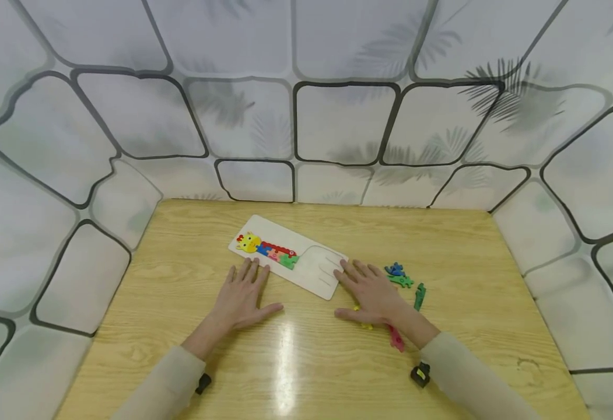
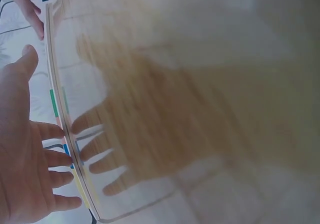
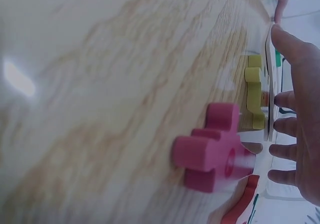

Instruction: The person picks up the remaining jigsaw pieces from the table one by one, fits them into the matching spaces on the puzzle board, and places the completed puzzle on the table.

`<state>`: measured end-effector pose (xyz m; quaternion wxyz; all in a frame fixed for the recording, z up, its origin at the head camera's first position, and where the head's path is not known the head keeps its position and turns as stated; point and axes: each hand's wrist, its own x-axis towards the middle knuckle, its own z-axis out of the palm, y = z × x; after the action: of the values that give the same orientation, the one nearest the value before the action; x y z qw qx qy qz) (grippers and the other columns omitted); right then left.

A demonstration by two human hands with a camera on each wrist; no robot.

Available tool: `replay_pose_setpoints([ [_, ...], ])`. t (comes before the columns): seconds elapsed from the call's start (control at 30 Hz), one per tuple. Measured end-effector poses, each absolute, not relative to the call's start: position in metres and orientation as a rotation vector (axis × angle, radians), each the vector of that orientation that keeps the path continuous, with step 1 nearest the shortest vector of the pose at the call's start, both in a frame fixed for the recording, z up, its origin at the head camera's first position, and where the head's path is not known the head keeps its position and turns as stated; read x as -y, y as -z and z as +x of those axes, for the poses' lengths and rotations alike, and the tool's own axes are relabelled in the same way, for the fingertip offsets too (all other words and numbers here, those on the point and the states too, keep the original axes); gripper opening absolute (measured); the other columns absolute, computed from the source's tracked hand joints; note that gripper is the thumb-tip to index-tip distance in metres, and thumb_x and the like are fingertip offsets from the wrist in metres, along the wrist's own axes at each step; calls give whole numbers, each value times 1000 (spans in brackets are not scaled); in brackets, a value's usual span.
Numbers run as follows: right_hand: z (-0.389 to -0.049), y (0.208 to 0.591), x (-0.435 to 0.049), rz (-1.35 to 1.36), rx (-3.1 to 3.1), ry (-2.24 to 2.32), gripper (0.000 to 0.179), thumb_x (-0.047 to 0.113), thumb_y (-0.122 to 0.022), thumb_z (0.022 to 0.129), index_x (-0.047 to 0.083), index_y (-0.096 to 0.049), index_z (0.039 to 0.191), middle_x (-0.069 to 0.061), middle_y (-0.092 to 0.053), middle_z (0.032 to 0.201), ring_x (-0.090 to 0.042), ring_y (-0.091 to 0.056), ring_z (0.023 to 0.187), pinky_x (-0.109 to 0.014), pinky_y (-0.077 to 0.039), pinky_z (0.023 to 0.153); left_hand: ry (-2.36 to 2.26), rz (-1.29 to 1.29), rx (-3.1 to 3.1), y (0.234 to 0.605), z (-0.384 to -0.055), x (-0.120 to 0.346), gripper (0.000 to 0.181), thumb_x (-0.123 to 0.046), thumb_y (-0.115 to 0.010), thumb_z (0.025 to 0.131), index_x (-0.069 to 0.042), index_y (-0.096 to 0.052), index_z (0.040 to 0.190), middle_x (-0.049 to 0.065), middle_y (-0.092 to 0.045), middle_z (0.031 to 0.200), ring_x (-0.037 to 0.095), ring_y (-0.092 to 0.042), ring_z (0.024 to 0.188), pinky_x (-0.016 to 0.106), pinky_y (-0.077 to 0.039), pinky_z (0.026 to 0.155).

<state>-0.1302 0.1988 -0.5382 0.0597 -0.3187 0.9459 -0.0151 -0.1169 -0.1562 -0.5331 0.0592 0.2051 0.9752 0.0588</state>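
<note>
A white puzzle board lies slanted on the table. Fitted at its left part are a yellow giraffe head and a neck of red, blue, orange and green pieces; the right part shows only outlines. My left hand is spread flat, its fingertips at the board's near edge below the head. My right hand is likewise spread, with fingertips at the board's right end. Neither hand grips anything. Beneath and beside the right hand lie a yellow piece and a pink piece, both partly hidden in the head view.
Right of the right hand are loose blue, green and dark green pieces. A red piece shows in the right wrist view. The wooden table meets patterned walls at its back and sides.
</note>
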Motion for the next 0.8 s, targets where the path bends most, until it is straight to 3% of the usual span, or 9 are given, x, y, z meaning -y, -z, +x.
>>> replay_pose_setpoints([
  [0.8, -118, 537, -194, -1003, -2889, 71, 93, 81, -46, 96, 18, -41, 163, -13, -35, 172, -41, -34, 160, -62, -36, 125, -158, 600, -2959, 529, -119, 157, 102, -79, -53, 92, -7, -40, 162, 27, -34, 170, 47, -29, 160, 69, -32, 125],
])
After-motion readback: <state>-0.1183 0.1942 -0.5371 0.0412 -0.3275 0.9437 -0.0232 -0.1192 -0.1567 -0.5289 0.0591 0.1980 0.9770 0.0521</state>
